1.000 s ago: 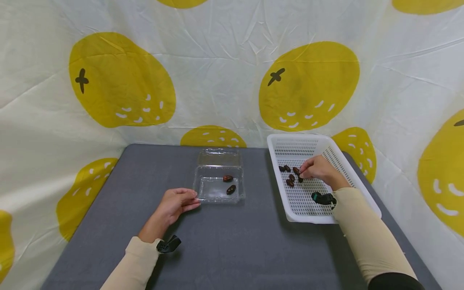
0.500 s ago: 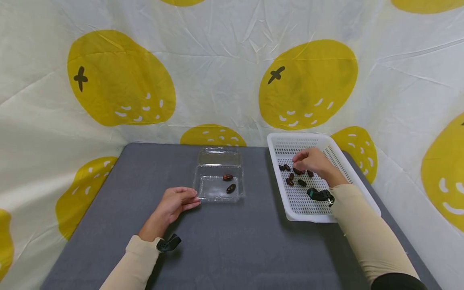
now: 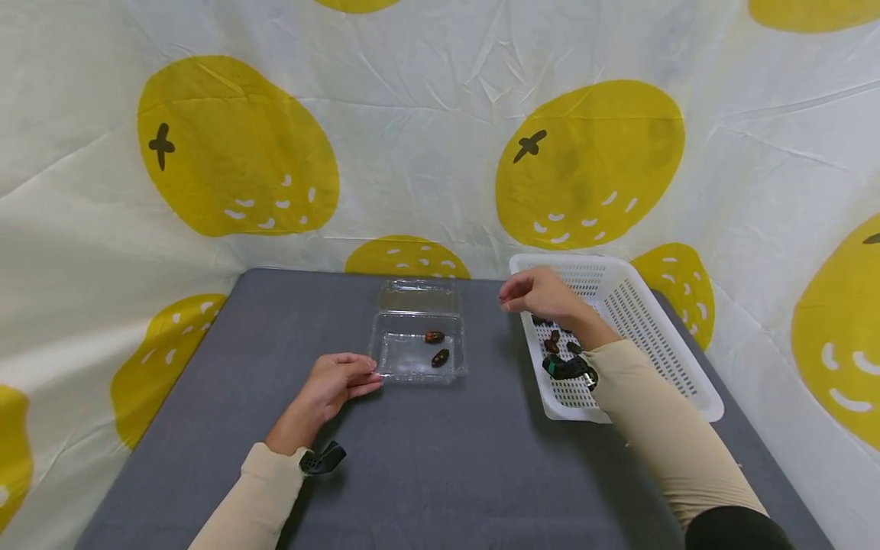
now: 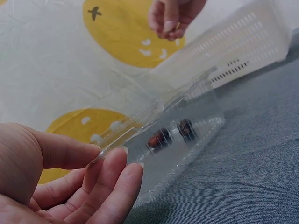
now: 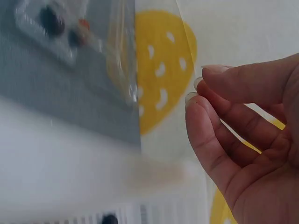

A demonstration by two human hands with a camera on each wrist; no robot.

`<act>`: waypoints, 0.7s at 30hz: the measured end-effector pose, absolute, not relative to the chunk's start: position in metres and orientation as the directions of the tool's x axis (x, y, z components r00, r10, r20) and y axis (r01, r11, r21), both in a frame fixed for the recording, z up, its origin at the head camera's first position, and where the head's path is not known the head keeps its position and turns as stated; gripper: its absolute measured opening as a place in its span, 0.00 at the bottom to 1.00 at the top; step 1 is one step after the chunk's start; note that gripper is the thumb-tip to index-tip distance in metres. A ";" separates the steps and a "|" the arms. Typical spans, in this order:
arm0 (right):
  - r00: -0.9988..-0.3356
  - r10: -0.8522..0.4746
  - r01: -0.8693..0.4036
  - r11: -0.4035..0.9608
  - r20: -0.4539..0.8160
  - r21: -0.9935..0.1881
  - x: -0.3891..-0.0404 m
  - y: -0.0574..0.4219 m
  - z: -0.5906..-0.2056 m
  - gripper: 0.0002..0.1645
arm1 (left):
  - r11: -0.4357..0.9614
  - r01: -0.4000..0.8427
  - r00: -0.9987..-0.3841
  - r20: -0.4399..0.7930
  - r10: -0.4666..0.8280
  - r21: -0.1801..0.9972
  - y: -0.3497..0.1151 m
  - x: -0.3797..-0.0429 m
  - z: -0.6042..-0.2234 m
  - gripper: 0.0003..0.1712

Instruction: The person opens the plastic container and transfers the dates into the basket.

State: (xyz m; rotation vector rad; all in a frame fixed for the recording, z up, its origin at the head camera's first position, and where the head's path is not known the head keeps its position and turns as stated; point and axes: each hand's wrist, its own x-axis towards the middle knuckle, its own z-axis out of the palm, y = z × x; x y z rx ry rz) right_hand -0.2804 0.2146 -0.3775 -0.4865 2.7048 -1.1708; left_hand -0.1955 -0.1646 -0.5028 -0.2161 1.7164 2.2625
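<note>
My left hand (image 3: 334, 383) pinches the near-left rim of a clear plastic clamshell container (image 3: 406, 373), thumb above and fingers below, as the left wrist view also shows. Its lid (image 3: 419, 296) stands raised at the back. Two dark brown dates (image 3: 440, 357) lie inside, toward the right. Over the left wall of a white plastic basket (image 3: 677, 357) is my right hand (image 3: 543, 294), its fingers loosely bent. In the right wrist view the fingertips (image 5: 198, 109) come close together with nothing visible between them. Several dates (image 3: 551, 345) lie in the basket, partly covered by the right forearm.
Both containers stand on a grey cloth-covered table (image 3: 440, 466), the basket at the right edge. Close behind rises a white curtain (image 3: 412, 153) with large yellow fruit prints. A dark strap (image 3: 569, 367) hangs from the right wrist over the basket.
From down among the dates, my right hand has lifted and moved left to above the basket's left wall. The left hand and the clamshell have stayed in place.
</note>
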 end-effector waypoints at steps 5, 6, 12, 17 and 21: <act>-0.890 -0.455 -0.271 0.584 -0.032 -0.765 -0.281 0.182 -0.380 0.09 | -0.256 -0.320 -0.946 -0.292 0.141 0.912 -0.165 -0.196 -0.502 0.12; -0.877 -0.479 -0.278 0.568 -0.036 -0.775 -0.281 0.176 -0.381 0.10 | -0.257 -0.321 -0.945 -0.294 0.140 0.911 -0.165 -0.196 -0.502 0.12; -0.800 -0.597 -0.330 0.522 -0.060 -0.786 -0.284 0.143 -0.397 0.10 | -0.255 -0.319 -0.946 -0.293 0.136 0.913 -0.164 -0.196 -0.501 0.09; -0.782 -0.613 -0.322 0.553 -0.113 -0.768 -0.289 0.122 -0.414 0.12 | -0.264 -0.314 -0.948 -0.287 0.136 0.912 -0.164 -0.195 -0.502 0.05; -0.749 -0.647 -0.337 0.561 -0.146 -0.756 -0.294 0.113 -0.427 0.13 | -0.271 -0.311 -0.949 -0.284 0.137 0.911 -0.163 -0.195 -0.503 0.05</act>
